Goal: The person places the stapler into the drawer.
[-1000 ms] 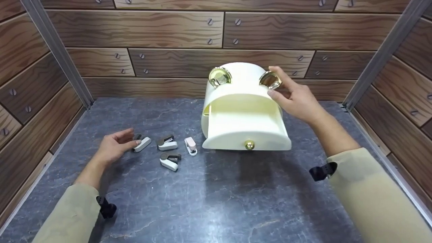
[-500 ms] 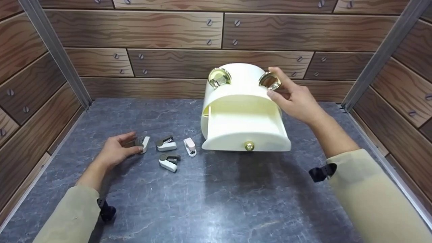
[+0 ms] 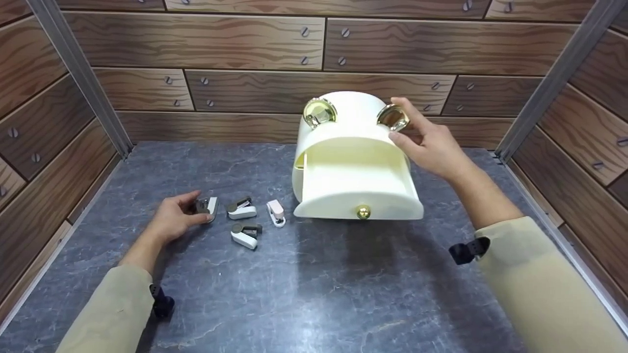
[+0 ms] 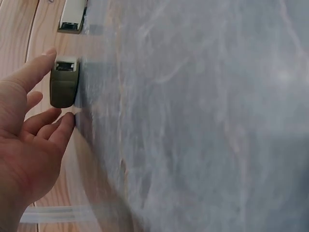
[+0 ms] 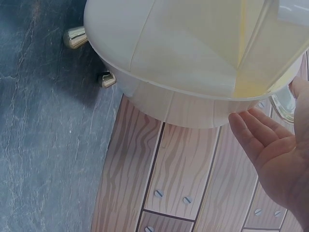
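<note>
My left hand (image 3: 174,218) is at a small grey-and-white mini stapler (image 3: 212,207), thumb at its near end and index finger at its far side. In the left wrist view the stapler (image 4: 64,84) stands between thumb and fingertips. Beside it lie two more dark-and-white staplers, one behind (image 3: 242,208) and one nearer (image 3: 244,236), and a pale pink-and-white stapler (image 3: 276,213). My right hand (image 3: 434,144) holds a cream drawer box (image 3: 353,110) by its right gold round ornament (image 3: 393,117). Its fingers touch the box's side in the right wrist view. The drawer (image 3: 358,203) is pulled out.
A gold knob (image 3: 363,212) sits on the drawer front, and a second gold ornament (image 3: 319,113) on the box's left. Gold feet (image 5: 76,37) show under the box. Wood-patterned walls (image 3: 245,90) enclose the dark marbled table (image 3: 245,294) at the back and sides.
My left hand has moved slightly right, and the stapler at it has turned from slanting to nearly straight away from me. The right hand and box stay put.
</note>
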A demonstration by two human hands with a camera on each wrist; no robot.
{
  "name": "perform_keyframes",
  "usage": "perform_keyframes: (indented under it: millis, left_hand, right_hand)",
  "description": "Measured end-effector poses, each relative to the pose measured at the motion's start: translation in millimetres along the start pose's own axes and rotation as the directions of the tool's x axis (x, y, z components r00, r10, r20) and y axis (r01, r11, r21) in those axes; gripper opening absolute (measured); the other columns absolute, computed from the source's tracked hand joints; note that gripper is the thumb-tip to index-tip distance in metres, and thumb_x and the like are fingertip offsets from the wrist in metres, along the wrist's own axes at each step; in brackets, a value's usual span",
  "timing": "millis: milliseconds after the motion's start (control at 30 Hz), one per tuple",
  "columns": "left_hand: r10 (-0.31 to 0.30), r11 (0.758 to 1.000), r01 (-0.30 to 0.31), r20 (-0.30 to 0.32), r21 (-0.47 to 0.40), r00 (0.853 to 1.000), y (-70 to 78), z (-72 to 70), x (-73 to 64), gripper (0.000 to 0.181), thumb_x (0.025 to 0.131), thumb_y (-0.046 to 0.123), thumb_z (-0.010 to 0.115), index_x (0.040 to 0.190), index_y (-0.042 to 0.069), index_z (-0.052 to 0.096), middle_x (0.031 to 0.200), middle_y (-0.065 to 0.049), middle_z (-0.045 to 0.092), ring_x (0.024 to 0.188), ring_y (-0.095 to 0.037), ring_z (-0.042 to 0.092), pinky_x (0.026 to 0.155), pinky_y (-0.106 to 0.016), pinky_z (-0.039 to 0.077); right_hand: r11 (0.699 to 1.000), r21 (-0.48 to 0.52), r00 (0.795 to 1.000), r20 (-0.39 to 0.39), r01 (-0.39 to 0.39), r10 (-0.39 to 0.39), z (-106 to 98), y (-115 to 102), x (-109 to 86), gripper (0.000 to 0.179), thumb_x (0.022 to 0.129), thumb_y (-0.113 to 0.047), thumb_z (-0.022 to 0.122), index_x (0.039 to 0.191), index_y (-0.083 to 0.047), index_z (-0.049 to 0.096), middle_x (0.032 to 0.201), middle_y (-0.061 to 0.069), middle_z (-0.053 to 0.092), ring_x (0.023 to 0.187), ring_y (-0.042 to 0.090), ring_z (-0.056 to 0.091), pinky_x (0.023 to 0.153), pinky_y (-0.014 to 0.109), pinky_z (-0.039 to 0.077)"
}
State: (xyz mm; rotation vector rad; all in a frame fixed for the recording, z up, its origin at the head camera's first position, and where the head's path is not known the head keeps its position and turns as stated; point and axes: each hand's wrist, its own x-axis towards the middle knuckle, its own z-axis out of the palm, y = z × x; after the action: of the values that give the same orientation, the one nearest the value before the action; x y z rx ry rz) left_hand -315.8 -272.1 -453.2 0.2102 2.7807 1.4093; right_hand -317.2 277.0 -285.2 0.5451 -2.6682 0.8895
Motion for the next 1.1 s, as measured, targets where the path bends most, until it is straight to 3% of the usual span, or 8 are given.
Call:
perform_keyframes:
  millis: [200,467,667,867,1100]
  left_hand:
    - [-0.010,1.000,0.010,0.009,0.029,1.000,2.1,0.3,0.8,0.079,0.093,0.018,0.084,0.155,-0.010,0.044,0.147,-0.033,0.056,0.133,-0.045,0.057,0.114,-0.054,0.045]
    - [0.016,1.000,-0.016,0.017,0.026,1.000,3.5,-3.8,-6.3,0.080,0.090,0.015,0.087,0.152,-0.012,0.046,0.148,-0.032,0.055,0.135,-0.045,0.056,0.116,-0.053,0.043]
    - [0.028,1.000,-0.029,0.043,0.011,0.999,14.9,-10.8,-14.5,0.079,0.090,0.015,0.086,0.152,-0.013,0.047,0.147,-0.032,0.056,0.134,-0.044,0.058,0.114,-0.052,0.046]
    - [0.078,0.997,-0.077,0.069,-0.013,0.995,49.0,-24.0,-22.8,0.078,0.091,0.014,0.086,0.154,-0.009,0.047,0.146,-0.030,0.058,0.138,-0.042,0.056,0.113,-0.049,0.047]
    - [0.190,0.982,-0.189,0.110,-0.021,0.975,119.4,-35.5,-29.3,0.076,0.088,0.015,0.089,0.153,0.000,0.054,0.148,-0.022,0.060,0.135,-0.036,0.060,0.106,-0.037,0.052]
  right_hand:
    - [1.000,0.007,1.000,-0.016,0.020,-0.020,1,1,-0.3,0.066,0.108,-0.042,0.060,0.167,-0.042,0.030,0.131,0.021,0.071,0.108,0.039,0.073,0.094,0.059,0.054]
    - [1.000,0.016,1.000,-0.006,0.023,-0.023,2,0,0.0,0.065,0.108,-0.042,0.061,0.166,-0.042,0.031,0.134,0.022,0.070,0.114,0.042,0.071,0.100,0.063,0.053]
    - [1.000,0.005,1.000,-0.009,0.028,-0.028,2,0,1.2,0.065,0.108,-0.042,0.060,0.166,-0.043,0.031,0.133,0.022,0.070,0.114,0.043,0.071,0.100,0.064,0.052]
    - [1.000,0.011,1.000,-0.004,0.010,-0.010,2,1,1.2,0.066,0.108,-0.044,0.060,0.166,-0.046,0.030,0.135,0.023,0.069,0.114,0.043,0.071,0.098,0.063,0.054]
    - [1.000,0.028,1.000,0.010,-0.010,0.010,2,2,0.0,0.066,0.108,-0.045,0.059,0.166,-0.047,0.028,0.136,0.024,0.067,0.117,0.042,0.070,0.100,0.063,0.053]
